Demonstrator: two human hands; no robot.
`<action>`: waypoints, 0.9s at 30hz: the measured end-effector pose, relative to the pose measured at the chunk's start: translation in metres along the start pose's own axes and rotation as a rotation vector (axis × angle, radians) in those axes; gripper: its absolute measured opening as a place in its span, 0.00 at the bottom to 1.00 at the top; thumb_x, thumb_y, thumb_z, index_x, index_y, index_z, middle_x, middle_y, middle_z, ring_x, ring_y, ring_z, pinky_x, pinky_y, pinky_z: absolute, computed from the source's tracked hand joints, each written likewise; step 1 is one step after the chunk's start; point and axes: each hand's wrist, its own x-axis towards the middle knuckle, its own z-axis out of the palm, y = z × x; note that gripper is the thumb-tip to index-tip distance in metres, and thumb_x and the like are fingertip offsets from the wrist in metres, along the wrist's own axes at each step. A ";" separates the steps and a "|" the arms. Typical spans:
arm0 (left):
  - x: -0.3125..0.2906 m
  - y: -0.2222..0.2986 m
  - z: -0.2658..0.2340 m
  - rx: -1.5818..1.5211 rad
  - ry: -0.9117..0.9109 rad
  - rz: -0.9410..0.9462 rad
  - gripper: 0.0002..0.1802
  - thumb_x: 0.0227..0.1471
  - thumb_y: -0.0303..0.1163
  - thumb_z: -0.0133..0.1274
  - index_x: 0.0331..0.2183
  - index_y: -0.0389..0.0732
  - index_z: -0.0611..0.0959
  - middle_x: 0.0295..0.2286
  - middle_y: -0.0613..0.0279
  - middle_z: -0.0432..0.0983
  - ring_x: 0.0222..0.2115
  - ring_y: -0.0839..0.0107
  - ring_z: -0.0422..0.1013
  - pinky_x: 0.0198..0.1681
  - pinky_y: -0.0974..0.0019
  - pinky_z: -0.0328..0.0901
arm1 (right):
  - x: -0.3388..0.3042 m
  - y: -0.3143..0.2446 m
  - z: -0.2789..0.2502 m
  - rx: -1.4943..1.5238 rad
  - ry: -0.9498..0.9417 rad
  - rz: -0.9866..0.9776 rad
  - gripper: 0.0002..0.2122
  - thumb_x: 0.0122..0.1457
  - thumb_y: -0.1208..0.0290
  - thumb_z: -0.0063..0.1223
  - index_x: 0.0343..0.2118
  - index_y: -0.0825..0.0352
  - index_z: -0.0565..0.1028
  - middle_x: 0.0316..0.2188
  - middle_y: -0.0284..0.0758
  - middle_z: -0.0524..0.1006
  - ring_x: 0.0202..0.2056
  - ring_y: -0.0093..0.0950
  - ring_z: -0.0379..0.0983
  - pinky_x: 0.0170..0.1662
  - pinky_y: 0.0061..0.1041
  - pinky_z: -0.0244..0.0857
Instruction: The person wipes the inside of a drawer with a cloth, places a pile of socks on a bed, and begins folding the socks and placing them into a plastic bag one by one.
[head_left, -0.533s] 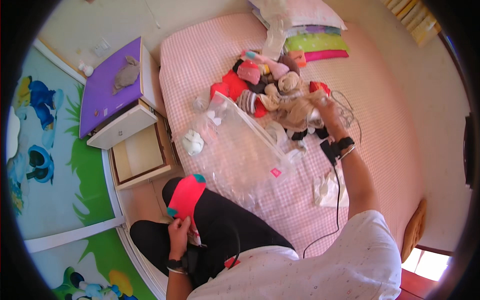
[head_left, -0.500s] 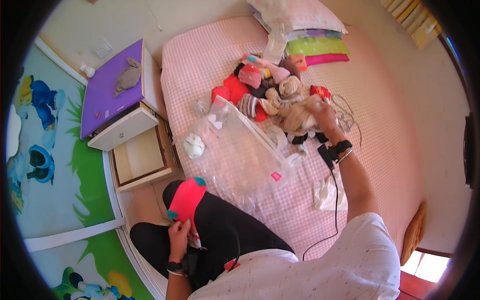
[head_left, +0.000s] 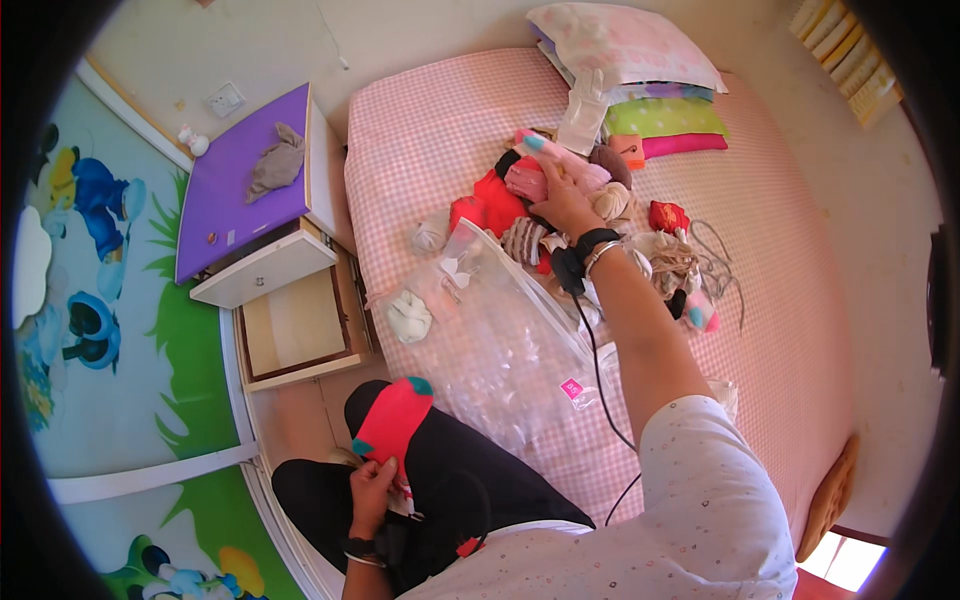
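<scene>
My left hand (head_left: 372,492), closed, pinches the cuff end of a red sock (head_left: 392,418) with teal toe and heel, which lies flat over my black-clad leg. Far out over the bed, my right hand (head_left: 568,205) touches a heap of socks, fingers apart beside a pink sock (head_left: 525,180). Around it are red socks (head_left: 490,203), a striped sock (head_left: 523,240), a rolled beige sock (head_left: 610,200) and a long pink sock with a teal band (head_left: 565,158). At the heap's right edge lies a pink, white and teal sock (head_left: 703,312).
A clear plastic bag (head_left: 500,340) spreads over the checked bed, with a white balled sock (head_left: 409,317) by its left edge. A grey cord (head_left: 722,255) curls right of the heap. Pillows (head_left: 625,45) stack behind. Left stands a purple-topped cabinet (head_left: 220,200) with an open drawer (head_left: 290,320).
My right hand has moved left from the beige cloth to the heap's middle. The pink, white and teal sock now shows at the heap's right. My left hand keeps hold of the red sock.
</scene>
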 end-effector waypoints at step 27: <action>0.004 0.006 -0.001 0.049 0.017 -0.025 0.19 0.50 0.36 0.53 0.12 0.41 0.71 0.10 0.71 0.65 0.11 0.82 0.59 0.16 0.76 0.53 | -0.103 0.093 -0.138 1.018 0.251 0.442 0.07 0.50 0.81 0.42 0.32 0.68 0.69 0.25 0.31 0.72 0.23 0.21 0.68 0.25 0.19 0.64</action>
